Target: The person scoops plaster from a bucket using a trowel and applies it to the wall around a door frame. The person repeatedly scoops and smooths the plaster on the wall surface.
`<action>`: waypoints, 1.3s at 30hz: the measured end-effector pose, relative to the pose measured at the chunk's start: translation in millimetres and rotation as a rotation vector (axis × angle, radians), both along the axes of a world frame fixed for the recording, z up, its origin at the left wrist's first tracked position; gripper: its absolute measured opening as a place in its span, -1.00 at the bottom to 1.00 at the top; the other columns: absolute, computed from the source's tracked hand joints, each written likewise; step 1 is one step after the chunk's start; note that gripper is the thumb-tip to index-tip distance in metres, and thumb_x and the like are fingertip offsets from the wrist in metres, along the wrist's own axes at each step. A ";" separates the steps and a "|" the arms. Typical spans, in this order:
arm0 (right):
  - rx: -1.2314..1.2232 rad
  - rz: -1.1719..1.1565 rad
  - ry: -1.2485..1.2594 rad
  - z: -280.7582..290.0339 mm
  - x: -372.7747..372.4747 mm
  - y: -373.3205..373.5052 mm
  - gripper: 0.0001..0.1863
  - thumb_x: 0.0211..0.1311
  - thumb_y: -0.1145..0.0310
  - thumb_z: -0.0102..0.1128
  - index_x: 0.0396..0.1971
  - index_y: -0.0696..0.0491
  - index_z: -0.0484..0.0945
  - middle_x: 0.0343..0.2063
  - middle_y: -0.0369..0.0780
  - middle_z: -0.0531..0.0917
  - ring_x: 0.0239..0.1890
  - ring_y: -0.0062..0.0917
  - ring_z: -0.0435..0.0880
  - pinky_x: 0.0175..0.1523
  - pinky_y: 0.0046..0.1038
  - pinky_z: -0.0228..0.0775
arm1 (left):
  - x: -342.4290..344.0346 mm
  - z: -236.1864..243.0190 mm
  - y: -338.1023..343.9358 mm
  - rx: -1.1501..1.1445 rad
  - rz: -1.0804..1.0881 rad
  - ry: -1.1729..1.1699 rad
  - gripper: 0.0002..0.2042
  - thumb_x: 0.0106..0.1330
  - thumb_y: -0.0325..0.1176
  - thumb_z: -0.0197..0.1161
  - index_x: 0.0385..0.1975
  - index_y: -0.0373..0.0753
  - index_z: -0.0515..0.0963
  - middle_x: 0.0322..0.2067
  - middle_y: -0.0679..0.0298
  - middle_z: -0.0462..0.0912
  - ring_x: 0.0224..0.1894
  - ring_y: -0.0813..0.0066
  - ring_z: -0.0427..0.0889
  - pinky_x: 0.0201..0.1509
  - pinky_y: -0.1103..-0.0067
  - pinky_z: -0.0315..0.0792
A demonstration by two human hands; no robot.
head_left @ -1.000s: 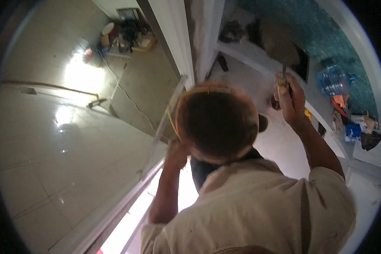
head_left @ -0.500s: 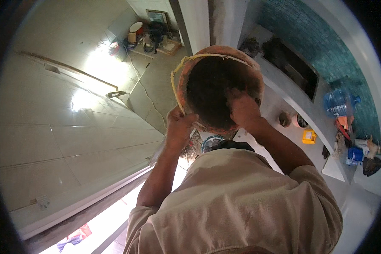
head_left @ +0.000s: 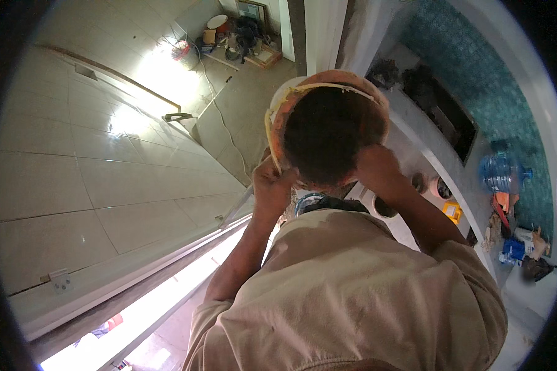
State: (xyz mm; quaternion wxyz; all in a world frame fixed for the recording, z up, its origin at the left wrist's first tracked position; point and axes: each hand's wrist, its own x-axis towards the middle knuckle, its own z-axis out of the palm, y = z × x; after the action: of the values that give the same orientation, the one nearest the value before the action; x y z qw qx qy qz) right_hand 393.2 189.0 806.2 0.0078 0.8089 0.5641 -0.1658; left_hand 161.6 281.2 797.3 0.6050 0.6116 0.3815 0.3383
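Holding the bucket: the left hand is closed at the near-left rim, thumb toward the mouth, probably to steady the load.
Bucket position: in front of the beige shirt, mouth facing the camera, which likely gives easy access to the dark interior.
Yellow handle: swung against the left and far rim of the bucket, apparently leaving the mouth unobstructed.
Right hand: at the near-right rim of the bucket; the fingers are hidden, so their opening and any grip cannot be told.
Left forearm: extends forward to the bucket, elbow bent.
Right forearm: angles inward to the bucket, elbow set outward.
Yellow jerrycan: right of the bucket, beyond the right forearm.
Blue water bottle: well apart, right of the bucket.
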 end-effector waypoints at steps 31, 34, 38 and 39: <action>0.483 0.078 0.397 -7.0 -5.0 14.7 -0.78 0.34 0.34 0.17 -0.19 0.19 0.66 -0.41 0.04 0.70 -0.30 -0.02 0.72 -0.12 -0.16 0.57 | -6.2 16.3 -25.6 0.043 0.229 -0.087 -0.82 0.16 -0.58 0.16 -0.24 -0.41 0.59 -0.26 0.33 0.61 -0.24 0.59 0.55 -0.12 0.59 0.43; 0.363 0.358 0.314 -18.4 -0.3 26.6 -0.76 0.35 0.33 0.12 -0.19 0.18 0.65 -0.38 0.08 0.70 -0.24 0.02 0.71 -0.07 -0.11 0.55 | -6.8 16.2 -28.5 0.034 0.216 -0.133 -0.84 0.17 -0.58 0.17 -0.25 -0.41 0.58 -0.26 0.34 0.61 -0.24 0.60 0.54 -0.14 0.60 0.41; 0.216 0.143 0.238 15.0 -11.5 14.9 -0.74 0.35 0.30 0.10 -0.24 0.17 0.66 -0.38 0.11 0.69 -0.24 0.07 0.69 -0.07 -0.06 0.54 | -18.6 11.3 -30.7 0.019 0.221 -0.116 -0.87 0.18 -0.58 0.17 -0.28 -0.40 0.57 -0.25 0.34 0.59 -0.23 0.62 0.53 -0.15 0.61 0.40; 0.202 0.120 0.187 22.4 -12.4 12.1 -0.75 0.34 0.30 0.10 -0.25 0.17 0.66 -0.39 0.12 0.69 -0.25 0.07 0.69 -0.07 -0.05 0.54 | -19.3 16.8 -36.3 0.019 0.236 -0.084 -0.87 0.18 -0.58 0.17 -0.29 -0.40 0.57 -0.25 0.34 0.58 -0.23 0.62 0.52 -0.15 0.61 0.40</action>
State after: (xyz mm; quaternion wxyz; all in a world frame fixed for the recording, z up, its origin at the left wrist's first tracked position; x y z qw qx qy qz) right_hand 380.8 201.1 828.6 -0.1163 0.7513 0.6236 -0.1821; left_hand 142.2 244.8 814.1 0.5704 0.5535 0.4220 0.4361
